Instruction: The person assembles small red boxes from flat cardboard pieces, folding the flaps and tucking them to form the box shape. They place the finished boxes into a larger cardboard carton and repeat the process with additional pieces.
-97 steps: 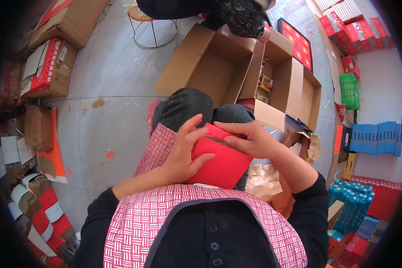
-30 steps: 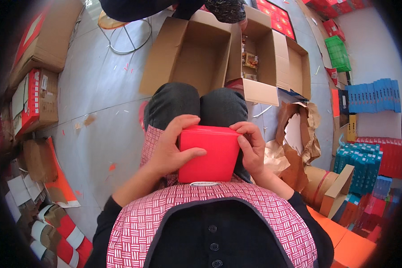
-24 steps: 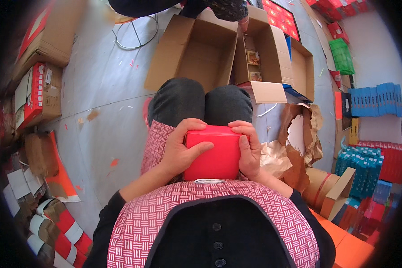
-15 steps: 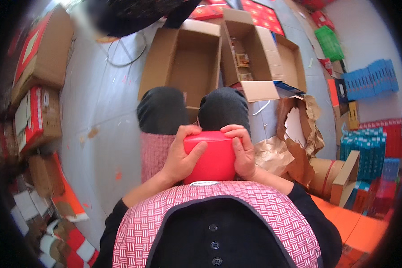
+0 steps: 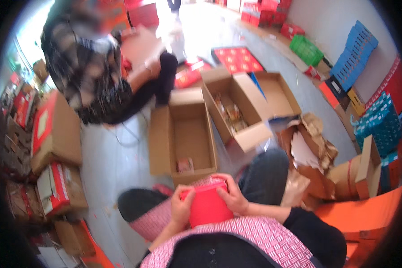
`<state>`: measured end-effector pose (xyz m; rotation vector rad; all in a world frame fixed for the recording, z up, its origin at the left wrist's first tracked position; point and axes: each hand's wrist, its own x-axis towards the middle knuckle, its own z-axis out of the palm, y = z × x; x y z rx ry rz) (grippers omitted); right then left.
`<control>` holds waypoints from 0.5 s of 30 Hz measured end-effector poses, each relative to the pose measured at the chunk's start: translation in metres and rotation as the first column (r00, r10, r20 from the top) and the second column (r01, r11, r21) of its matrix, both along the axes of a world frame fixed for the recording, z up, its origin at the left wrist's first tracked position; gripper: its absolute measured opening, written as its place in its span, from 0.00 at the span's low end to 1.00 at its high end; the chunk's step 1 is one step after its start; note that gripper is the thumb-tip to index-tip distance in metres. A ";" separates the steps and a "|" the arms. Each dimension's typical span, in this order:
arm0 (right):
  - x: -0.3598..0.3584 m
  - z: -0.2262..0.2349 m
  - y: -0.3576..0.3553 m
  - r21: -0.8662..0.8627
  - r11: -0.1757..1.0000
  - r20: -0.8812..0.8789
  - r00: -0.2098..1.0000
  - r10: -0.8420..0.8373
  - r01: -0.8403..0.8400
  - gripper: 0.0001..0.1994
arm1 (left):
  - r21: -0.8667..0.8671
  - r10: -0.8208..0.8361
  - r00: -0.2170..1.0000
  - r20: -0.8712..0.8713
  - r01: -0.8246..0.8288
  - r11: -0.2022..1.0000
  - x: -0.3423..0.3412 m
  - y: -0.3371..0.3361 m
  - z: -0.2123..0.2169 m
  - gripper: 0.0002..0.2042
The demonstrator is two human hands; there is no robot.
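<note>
I hold a red box (image 5: 207, 206) in front of my chest, above my lap. My left hand (image 5: 181, 206) grips its left side with the fingers curled over the top edge. My right hand (image 5: 232, 194) clasps its right side, fingers lying along the upper rim. The box stands upright with its top toward the floor ahead. Just beyond it lies an open cardboard carton (image 5: 183, 136) with a small packet (image 5: 183, 165) at its near end.
A second open carton (image 5: 236, 109) holds packets at right. Torn brown paper (image 5: 310, 149) lies by my right knee. Another person (image 5: 98, 76) sits ahead at left. Cardboard boxes (image 5: 53, 129) line the left, blue crates (image 5: 355, 51) and red boxes the right wall.
My view has swung upward, bringing the other person and more floor into sight. The red box stays gripped in both hands, drawn slightly closer to my chest.
</note>
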<state>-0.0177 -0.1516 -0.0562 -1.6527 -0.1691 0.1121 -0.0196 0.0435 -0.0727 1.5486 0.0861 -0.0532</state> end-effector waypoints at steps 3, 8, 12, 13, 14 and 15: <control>0.010 -0.006 0.002 0.298 0.951 -0.253 0.955 0.156 -0.077 0.30 | -0.229 0.198 0.978 -0.072 -0.209 0.951 0.026 0.012 0.001 0.03; 0.041 0.002 -0.004 0.306 0.943 -0.410 0.875 0.258 -0.135 0.24 | -0.247 0.228 0.969 -0.094 -0.244 0.938 0.085 0.021 0.012 0.06; 0.110 -0.001 -0.030 0.493 0.864 -0.603 0.756 0.253 0.104 0.16 | -0.403 0.169 0.949 -0.264 -0.268 0.875 0.144 0.014 0.015 0.16; 0.136 -0.002 -0.040 0.476 0.872 -0.599 0.769 0.225 0.116 0.15 | -0.406 0.171 0.942 -0.289 -0.283 0.869 0.160 0.018 0.018 0.19; 0.166 -0.005 -0.050 0.467 0.875 -0.587 0.784 0.201 0.126 0.15 | -0.403 0.175 0.936 -0.307 -0.295 0.866 0.178 0.021 0.023 0.22; 0.192 -0.011 -0.061 0.401 0.895 -0.614 0.782 0.103 0.197 0.15 | -0.401 0.139 0.946 -0.292 -0.254 0.880 0.187 0.021 0.024 0.20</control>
